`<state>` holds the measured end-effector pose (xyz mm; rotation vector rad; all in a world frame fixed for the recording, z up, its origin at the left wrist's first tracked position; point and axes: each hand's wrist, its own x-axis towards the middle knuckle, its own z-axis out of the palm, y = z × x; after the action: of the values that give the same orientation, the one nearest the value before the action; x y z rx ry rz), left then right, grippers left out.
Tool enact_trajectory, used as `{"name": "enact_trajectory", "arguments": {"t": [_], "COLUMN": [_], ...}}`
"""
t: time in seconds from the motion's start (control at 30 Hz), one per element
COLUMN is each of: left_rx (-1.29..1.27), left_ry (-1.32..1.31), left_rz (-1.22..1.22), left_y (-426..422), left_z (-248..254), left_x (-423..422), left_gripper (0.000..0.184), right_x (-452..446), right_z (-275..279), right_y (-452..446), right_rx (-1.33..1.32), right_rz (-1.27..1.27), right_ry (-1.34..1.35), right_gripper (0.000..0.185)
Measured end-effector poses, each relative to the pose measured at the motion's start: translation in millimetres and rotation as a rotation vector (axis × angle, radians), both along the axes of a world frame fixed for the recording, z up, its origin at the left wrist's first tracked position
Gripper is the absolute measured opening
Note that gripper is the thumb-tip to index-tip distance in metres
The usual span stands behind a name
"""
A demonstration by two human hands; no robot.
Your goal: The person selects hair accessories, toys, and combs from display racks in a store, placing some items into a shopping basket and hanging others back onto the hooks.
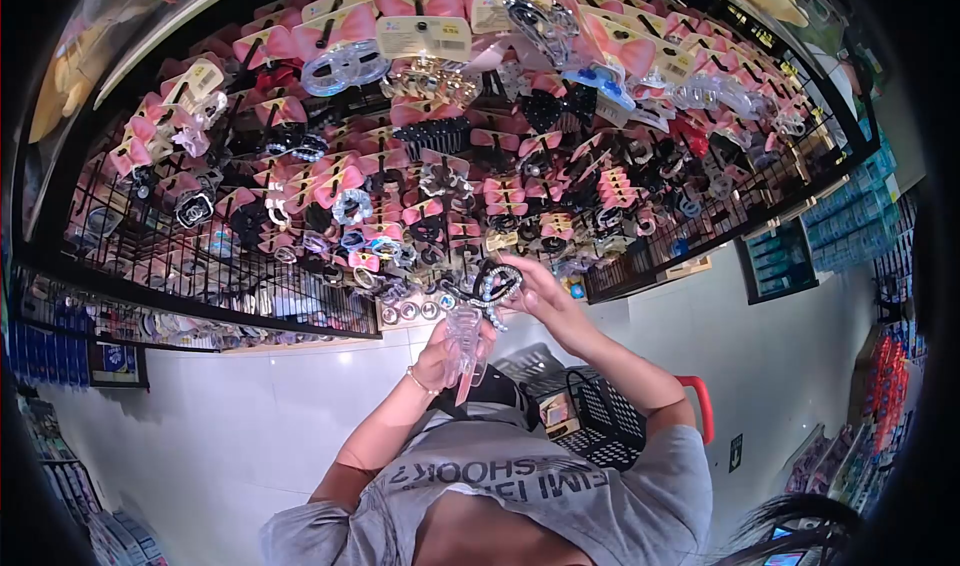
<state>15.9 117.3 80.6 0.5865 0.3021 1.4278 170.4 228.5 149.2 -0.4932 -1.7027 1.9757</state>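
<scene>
In my left hand (435, 363) is a clear plastic claw clip (463, 334), its teeth upright and a pinkish card piece at its lower end. The fingers of my right hand (540, 291) are closed on a loop of pearly and black beaded hair ties (498, 286), just above and right of the clip. Both hands are close together in front of my chest, below the black wire display rack (340, 318). Carded hair accessories (430, 38) with pink bows hang in dense rows on the rack.
A black shopping basket (607, 428) with a red handle (700, 406) is beside me at the lower right, with a boxed item in it. More stocked shelves stand at the far left and right. Dark hair (800, 516) shows at the bottom right.
</scene>
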Motion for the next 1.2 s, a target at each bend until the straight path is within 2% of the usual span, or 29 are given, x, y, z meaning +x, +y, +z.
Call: {"name": "enact_trajectory", "arguments": {"t": [0.1,0.13,0.17,0.27,0.33,0.37,0.43,0.5,0.67,0.73,0.77,0.83,0.9,0.93,0.97,1.03,1.2], "left_rx": [-0.077,-0.034,0.008,-0.013,-0.02,-0.004,-0.056,-0.085,-0.019,0.041,0.11,0.234,0.274,0.335,0.263,0.315,0.297], "left_ry": [0.129,0.245,0.313,0.299,0.155,0.153,0.104,0.043,0.094,0.057,-0.049,-0.097,-0.064,-0.086,-0.077,-0.103,-0.13], "left_rz": [0.088,0.007,0.045,0.1,0.133,0.153,0.201,0.234,0.354,0.46,0.459,0.433,0.564,0.519,0.586,0.588,0.522], "left_y": [-18.2,-22.2,-24.9,-39.6,-48.3,-52.2,-62.9,-71.0,-76.3,-62.9,-55.4,-38.3,-21.0,-14.2,-9.7,7.1,24.8], "left_z": [4.5,5.3,10.3,0.5,-6.5,-9.7,-15.5,-18.6,-11.7,-6.0,-2.8,8.0,35.9,43.3,48.7,52.9,49.6], "left_x": [-7.4,-17.4,-17.9,-24.8,-31.2,-35.7,-42.0,-47.7,-70.2,-81.9,-89.3,-110.0,-123.5,-132.5,-136.5,-151.0,-163.7], "left_gripper": [0.053,0.051,0.05,0.047,0.048,0.048,0.05,0.053,0.058,0.058,0.058,0.058,0.06,0.06,0.06,0.061,0.061], "right_x": [-21.7,-27.9,-34.0,-49.8,-58.4,-66.0,-80.1,-97.2,-139.5,-163.8,-176.8,-206.0,-234.6,-246.3,-256.0,-271.1,-276.7], "right_z": [0.9,3.1,5.3,9.7,14.5,16.4,19.9,22.6,20.8,37.0,48.0,66.2,80.3,83.3,86.0,91.4,91.8], "right_y": [-9.3,-11.8,-14.6,-22.7,-28.4,-29.3,-29.9,-32.1,-33.6,-35.0,-34.1,-30.4,-24.7,-17.8,-11.8,-2.2,6.2], "right_rx": [-0.007,-0.046,-0.086,-0.056,-0.075,-0.058,-0.085,-0.145,-0.146,-0.017,0.067,0.256,0.517,0.591,0.663,0.842,1.033], "right_rz": [0.061,0.003,-0.054,-0.061,-0.052,-0.034,-0.08,-0.059,-0.092,-0.177,-0.211,-0.255,-0.394,-0.442,-0.492,-0.607,-0.653], "right_ry": [0.081,0.061,0.039,0.054,0.021,0.02,-0.122,-0.002,0.028,0.091,0.127,0.216,0.281,0.287,0.291,0.289,0.232], "right_gripper": [0.051,0.052,0.053,0.047,0.036,0.036,0.034,0.037,0.031,0.023,0.021,0.016,0.012,0.012,0.012,0.013,0.018]}}
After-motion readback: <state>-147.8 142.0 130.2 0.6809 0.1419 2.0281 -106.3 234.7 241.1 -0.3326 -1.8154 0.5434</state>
